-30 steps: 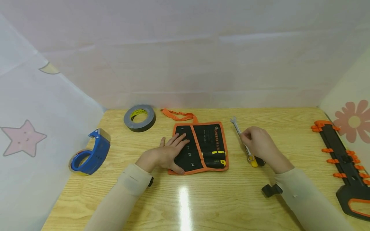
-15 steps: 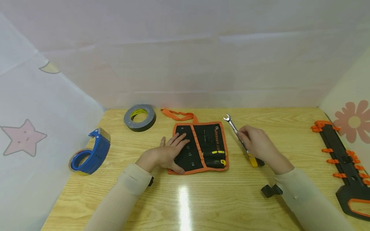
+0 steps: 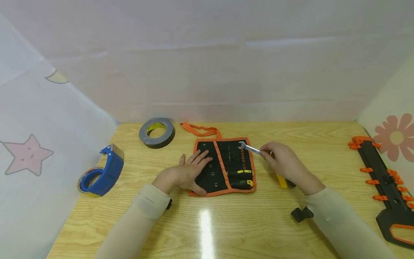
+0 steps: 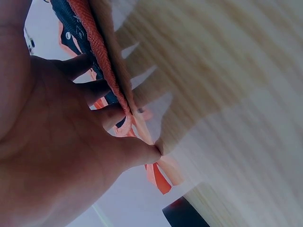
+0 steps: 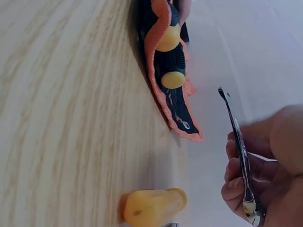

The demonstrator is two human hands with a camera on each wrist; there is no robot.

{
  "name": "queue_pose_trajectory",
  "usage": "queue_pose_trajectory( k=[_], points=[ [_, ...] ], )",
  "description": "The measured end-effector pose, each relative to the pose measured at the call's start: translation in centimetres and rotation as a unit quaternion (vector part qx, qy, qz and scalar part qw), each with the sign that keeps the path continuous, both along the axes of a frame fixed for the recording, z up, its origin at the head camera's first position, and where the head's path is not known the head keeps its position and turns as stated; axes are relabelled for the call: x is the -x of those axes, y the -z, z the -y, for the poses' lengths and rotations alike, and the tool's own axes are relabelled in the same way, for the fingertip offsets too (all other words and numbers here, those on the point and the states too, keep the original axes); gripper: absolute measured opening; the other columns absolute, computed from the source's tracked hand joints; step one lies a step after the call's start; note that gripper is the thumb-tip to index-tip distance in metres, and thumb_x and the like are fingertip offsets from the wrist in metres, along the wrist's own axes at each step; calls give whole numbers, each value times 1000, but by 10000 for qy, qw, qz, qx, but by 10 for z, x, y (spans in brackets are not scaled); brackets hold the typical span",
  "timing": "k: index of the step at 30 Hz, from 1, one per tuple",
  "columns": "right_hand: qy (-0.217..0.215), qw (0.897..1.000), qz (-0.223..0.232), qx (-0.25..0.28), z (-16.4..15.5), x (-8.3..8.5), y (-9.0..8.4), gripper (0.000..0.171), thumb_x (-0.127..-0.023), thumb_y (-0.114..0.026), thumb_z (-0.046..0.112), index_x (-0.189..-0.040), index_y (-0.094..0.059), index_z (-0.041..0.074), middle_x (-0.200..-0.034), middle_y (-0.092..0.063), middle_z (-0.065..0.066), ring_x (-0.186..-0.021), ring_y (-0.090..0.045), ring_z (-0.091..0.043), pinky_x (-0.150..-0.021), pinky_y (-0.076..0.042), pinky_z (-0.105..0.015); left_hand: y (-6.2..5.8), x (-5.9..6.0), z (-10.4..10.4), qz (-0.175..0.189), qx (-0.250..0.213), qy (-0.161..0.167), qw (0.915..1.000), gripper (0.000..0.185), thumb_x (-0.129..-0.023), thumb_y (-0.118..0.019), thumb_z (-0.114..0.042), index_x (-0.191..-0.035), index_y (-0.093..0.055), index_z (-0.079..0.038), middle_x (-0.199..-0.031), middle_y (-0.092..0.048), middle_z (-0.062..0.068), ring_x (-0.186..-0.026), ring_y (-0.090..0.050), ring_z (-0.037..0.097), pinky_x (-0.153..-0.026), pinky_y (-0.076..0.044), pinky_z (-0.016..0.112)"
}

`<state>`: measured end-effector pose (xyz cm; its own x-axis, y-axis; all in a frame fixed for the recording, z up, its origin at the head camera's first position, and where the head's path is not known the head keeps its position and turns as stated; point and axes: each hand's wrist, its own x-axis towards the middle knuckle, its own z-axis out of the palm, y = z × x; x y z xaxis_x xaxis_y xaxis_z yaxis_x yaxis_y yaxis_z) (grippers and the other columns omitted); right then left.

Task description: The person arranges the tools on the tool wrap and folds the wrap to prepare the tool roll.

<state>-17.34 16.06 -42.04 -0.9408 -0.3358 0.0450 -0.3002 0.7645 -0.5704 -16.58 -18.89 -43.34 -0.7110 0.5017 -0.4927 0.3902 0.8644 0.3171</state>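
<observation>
A black tool pouch (image 3: 226,165) with orange trim lies open flat in the middle of the wooden table (image 3: 207,223). My left hand (image 3: 189,171) rests flat on its left half, fingers straight, and the left wrist view shows the pouch's orange edge (image 4: 102,66) under those fingers. My right hand (image 3: 283,162) pinches a silver wrench (image 3: 249,148) and holds it above the pouch's right edge, its open head pointing left. The wrench (image 5: 239,151) also shows between the fingers in the right wrist view. Two yellow-capped tool handles (image 3: 244,177) sit in the pouch.
A yellow-handled tool (image 3: 282,181) lies beside my right hand. A grey tape roll (image 3: 156,132) and a blue tape dispenser (image 3: 101,172) are on the left. An orange and black clamp (image 3: 386,187) lies along the right edge. White walls close in the table.
My right hand has lifted the wrench off the table and swung it left, so its head is over the pouch. My left hand has stayed on the pouch.
</observation>
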Motion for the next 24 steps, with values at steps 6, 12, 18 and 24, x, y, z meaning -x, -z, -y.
queue_pose_trajectory(
  k=[6,12,18,24],
  points=[
    [-264,9995,95,-140,4,3,5,16,-101,-76,12,-113,-77,2,-93,-75,-6,-74,-57,-15,-66,-47,-29,-1,-1,0,-16,-33,11,10000,126,-85,-90,-55,-176,-10,-23,-184,14,1,-171,13,31,-132,2,73],
    [-542,9982,-65,-256,8,3,6,12,-100,-77,12,-109,-80,4,-92,-75,-2,-76,-57,-13,-70,-49,-31,-2,-1,0,-36,-26,32,10000,125,-85,-90,-55,-176,-10,-22,-184,14,3,-171,12,32,-131,1,73],
    [-972,9940,-372,-332,9,5,11,9,-99,-79,11,-107,-80,7,-95,-74,-1,-77,-57,-12,-71,-50,-31,-3,-1,-1,-38,3,26,10000,125,-85,-90,-55,-176,-10,-22,-184,14,2,-171,12,31,-132,1,73],
    [-1398,9879,-546,-397,12,8,17,6,-99,-79,13,-104,-80,10,-100,-69,2,-81,-56,-9,-73,-50,-30,-4,-1,-2,-57,-6,59,10000,125,-85,-90,-55,-176,-10,-22,-184,13,3,-171,12,32,-132,1,73]
  ],
)
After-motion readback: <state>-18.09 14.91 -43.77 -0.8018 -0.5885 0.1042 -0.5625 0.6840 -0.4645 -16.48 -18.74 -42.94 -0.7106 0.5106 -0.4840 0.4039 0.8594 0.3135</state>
